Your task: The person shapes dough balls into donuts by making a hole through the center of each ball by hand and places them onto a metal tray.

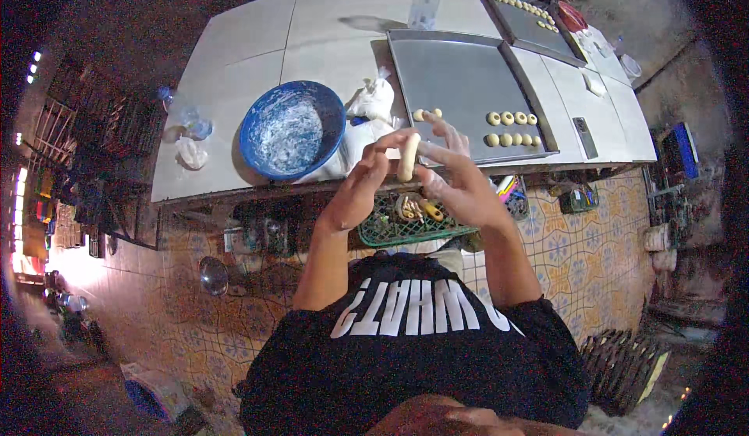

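A short pale roll of dough (409, 157) stands upright between my two hands at the table's near edge. My left hand (365, 185) touches it from the left, its fingers bent toward the roll's top. On the other side my right hand (462, 180) has its thumb and fingers around the roll, partly spread. Just beyond lies a grey metal tray (452, 69). Small round dough pieces (507, 118) sit on it in two short rows at the right. Another couple of dough pieces (427, 113) lie by my right fingertips, partly hidden.
Left of my hands stands a blue basin (248, 135) dusted with white powder, beside a plastic bag of white stuff (374, 98). A second tray (538, 38) with dough pieces is at the far right, near a clear bottle (425, 3). Below the edge hangs a green crate (382, 237).
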Action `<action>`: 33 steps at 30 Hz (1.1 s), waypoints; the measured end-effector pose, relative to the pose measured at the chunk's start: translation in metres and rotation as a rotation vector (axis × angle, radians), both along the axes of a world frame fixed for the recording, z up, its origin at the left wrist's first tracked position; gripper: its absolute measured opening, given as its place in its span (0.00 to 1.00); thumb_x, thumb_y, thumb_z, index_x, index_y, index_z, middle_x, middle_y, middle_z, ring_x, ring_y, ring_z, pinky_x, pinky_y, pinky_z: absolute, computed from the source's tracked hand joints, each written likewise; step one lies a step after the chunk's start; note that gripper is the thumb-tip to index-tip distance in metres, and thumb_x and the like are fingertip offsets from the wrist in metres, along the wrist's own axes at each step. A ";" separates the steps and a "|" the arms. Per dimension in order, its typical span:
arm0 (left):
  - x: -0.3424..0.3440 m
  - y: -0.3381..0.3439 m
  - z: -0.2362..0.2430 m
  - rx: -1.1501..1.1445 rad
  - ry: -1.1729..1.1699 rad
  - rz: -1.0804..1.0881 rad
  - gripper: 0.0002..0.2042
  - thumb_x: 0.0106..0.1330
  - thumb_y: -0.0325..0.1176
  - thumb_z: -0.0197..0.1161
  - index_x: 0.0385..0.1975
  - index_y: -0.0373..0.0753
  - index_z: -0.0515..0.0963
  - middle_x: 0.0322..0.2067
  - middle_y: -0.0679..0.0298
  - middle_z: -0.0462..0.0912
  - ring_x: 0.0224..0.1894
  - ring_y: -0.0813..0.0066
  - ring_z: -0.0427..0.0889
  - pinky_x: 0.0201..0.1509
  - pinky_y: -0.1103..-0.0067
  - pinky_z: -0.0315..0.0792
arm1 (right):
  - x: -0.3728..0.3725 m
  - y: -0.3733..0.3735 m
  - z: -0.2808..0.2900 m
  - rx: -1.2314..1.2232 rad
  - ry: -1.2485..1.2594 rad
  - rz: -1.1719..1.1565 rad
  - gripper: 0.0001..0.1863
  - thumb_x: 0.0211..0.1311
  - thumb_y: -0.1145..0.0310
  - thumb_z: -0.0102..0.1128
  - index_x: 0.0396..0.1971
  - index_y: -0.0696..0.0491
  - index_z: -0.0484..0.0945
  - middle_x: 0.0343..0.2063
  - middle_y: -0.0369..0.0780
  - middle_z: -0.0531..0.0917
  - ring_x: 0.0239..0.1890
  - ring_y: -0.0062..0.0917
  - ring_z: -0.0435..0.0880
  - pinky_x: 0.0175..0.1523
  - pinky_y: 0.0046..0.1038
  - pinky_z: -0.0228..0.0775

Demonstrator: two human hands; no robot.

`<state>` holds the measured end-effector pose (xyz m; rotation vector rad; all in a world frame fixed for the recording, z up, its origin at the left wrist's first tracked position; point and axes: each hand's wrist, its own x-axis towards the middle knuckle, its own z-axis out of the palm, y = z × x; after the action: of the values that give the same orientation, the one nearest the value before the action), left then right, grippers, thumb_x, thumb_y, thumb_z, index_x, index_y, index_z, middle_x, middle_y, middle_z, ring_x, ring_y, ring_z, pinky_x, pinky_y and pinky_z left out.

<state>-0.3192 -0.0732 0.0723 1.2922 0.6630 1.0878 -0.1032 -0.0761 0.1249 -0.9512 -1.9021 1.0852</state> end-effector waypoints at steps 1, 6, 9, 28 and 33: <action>-0.001 0.000 0.000 0.001 -0.017 -0.021 0.32 0.84 0.56 0.39 0.75 0.36 0.59 0.65 0.54 0.68 0.66 0.67 0.76 0.73 0.68 0.64 | -0.001 0.002 -0.005 0.003 -0.039 -0.082 0.25 0.69 0.49 0.67 0.57 0.51 0.86 0.77 0.51 0.59 0.79 0.46 0.51 0.80 0.48 0.41; 0.007 0.002 0.007 0.047 0.091 0.154 0.43 0.75 0.72 0.39 0.75 0.39 0.63 0.62 0.53 0.77 0.61 0.63 0.81 0.66 0.65 0.74 | 0.010 -0.001 -0.009 0.031 -0.133 0.177 0.23 0.71 0.52 0.63 0.56 0.53 0.85 0.76 0.49 0.61 0.78 0.44 0.54 0.79 0.47 0.43; 0.010 -0.003 -0.004 0.030 0.081 0.111 0.44 0.74 0.74 0.38 0.75 0.39 0.62 0.64 0.53 0.76 0.63 0.62 0.79 0.67 0.66 0.73 | 0.005 0.001 -0.006 0.000 0.033 0.017 0.25 0.76 0.50 0.58 0.62 0.52 0.81 0.74 0.53 0.63 0.78 0.43 0.55 0.79 0.47 0.45; 0.020 0.008 -0.003 0.025 0.175 0.090 0.47 0.72 0.78 0.33 0.77 0.44 0.61 0.67 0.54 0.70 0.64 0.62 0.77 0.69 0.65 0.70 | 0.029 0.014 -0.019 -0.023 -0.037 0.050 0.25 0.78 0.48 0.52 0.59 0.51 0.82 0.75 0.51 0.62 0.78 0.46 0.54 0.79 0.48 0.44; 0.038 0.009 0.013 -0.010 0.186 0.123 0.43 0.76 0.71 0.34 0.77 0.40 0.59 0.71 0.55 0.67 0.65 0.62 0.76 0.74 0.62 0.63 | 0.054 0.027 -0.015 0.043 -0.041 0.289 0.26 0.79 0.47 0.51 0.64 0.48 0.80 0.75 0.51 0.63 0.77 0.44 0.55 0.78 0.49 0.46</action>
<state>-0.2816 -0.0646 0.0856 1.3692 0.8964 1.0697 -0.0496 -0.0495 0.1099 -0.6932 -2.1344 1.1908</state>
